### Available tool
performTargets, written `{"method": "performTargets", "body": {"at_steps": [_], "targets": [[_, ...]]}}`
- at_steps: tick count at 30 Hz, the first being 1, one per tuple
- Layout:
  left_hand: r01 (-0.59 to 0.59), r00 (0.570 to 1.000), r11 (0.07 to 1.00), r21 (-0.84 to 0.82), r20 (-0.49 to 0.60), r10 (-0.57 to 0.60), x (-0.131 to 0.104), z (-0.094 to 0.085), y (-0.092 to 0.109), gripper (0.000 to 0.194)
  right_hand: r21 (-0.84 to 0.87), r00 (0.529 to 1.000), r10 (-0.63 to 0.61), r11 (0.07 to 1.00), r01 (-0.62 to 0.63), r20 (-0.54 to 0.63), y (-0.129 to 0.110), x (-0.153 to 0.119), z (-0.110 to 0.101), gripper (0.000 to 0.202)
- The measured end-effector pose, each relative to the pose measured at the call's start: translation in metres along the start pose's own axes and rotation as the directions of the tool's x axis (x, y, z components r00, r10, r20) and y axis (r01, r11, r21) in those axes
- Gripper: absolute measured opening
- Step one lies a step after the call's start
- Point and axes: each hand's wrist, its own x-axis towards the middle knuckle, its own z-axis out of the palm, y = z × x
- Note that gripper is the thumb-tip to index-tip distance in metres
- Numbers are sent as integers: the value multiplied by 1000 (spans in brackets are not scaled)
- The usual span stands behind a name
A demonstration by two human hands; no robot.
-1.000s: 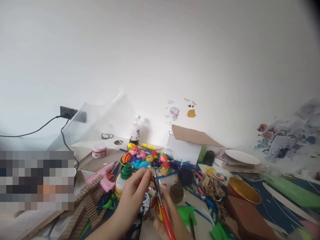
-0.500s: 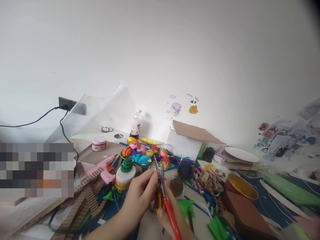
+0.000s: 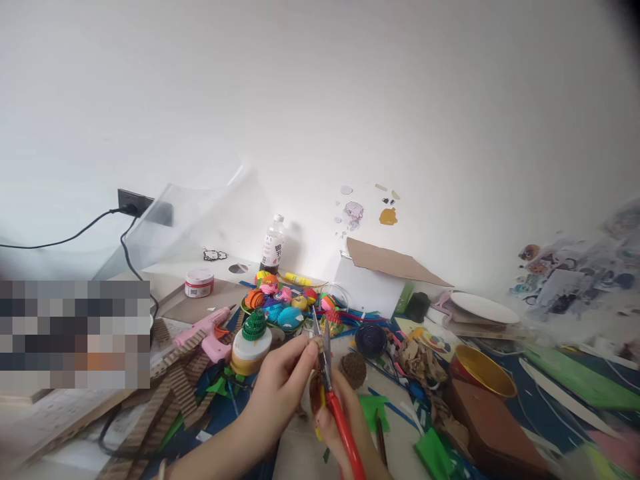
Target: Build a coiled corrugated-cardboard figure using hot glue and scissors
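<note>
My right hand [image 3: 356, 415] is wrapped round a pair of scissors [image 3: 341, 427] with red and yellow handles. Their blades point away from me and stand slightly apart. My left hand [image 3: 285, 383] is closed, thumb against forefinger, on a small brownish piece [image 3: 319, 342] right beside the blades. Most of that piece is hidden by my fingers, so its kind does not show. A brown coiled paper ball [image 3: 353, 370] lies just right of the scissors. Left of my left hand, a green coiled paper cone [image 3: 254, 325] rests on a white-lidded tub [image 3: 251, 349].
Colourful ridged paper balls [image 3: 290, 319] fill a tray beyond my hands. A pink glue gun [image 3: 215, 340] and corrugated cardboard strips [image 3: 183, 397] lie left. A bottle [image 3: 273, 245] stands by the wall. Right are a brown box [image 3: 493, 427], a gold-lined bowl [image 3: 484, 373] and crumpled paper [image 3: 423, 360].
The yellow handle shows more and sits a little farther from the red one. Both hands stay in nearly the same place, and the view has shifted slightly.
</note>
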Motion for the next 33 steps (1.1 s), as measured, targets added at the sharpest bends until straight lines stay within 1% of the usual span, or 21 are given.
{"method": "performTargets", "body": {"at_steps": [2, 5, 11, 13, 17, 21, 23, 25, 27, 30, 33], "targets": [[10, 1000, 1000, -19, 21, -9, 0, -1, 1, 34, 11, 1000, -17, 1000, 17, -4, 2, 1, 0, 57], [26, 999, 999, -36, 33, -24, 1, -1, 2, 33, -22, 998, -55, 998, 55, -2, 5, 2, -3, 52], [29, 999, 996, -79, 45, -25, 3, -1, 1, 32, -81, 998, -30, 996, 34, 50, 0, 1, -7, 56], [35, 998, 994, -105, 53, -30, 3, -1, 0, 32, -84, 999, -26, 996, 28, 18, -2, -1, -5, 54], [41, 998, 988, -152, 57, -32, 3, 0, -3, 32, -62, 998, 31, 997, -35, -60, -7, -4, -1, 49], [37, 998, 983, -178, 62, -26, 3, 0, -4, 34, -62, 994, 3, 998, -10, -109, -8, -5, 2, 47], [39, 998, 983, -179, 61, -29, 3, 0, -4, 34, -56, 993, 27, 998, -34, -117, -6, -5, 1, 45], [46, 997, 982, -184, 70, -34, 3, 0, -4, 35, -37, 991, 76, 996, -80, -105, -3, -5, -2, 45], [52, 996, 979, -197, 77, -37, 3, 0, -3, 33, -23, 992, 92, 995, -94, -89, 0, -4, -4, 45], [48, 997, 987, -155, 60, -39, 4, -2, -4, 33, -11, 995, 45, 999, -46, -93, 0, -2, -6, 49], [38, 999, 997, -63, 17, -37, 6, -6, -7, 34, 21, 989, 17, 1000, -14, -149, -2, 1, -6, 51]]}}
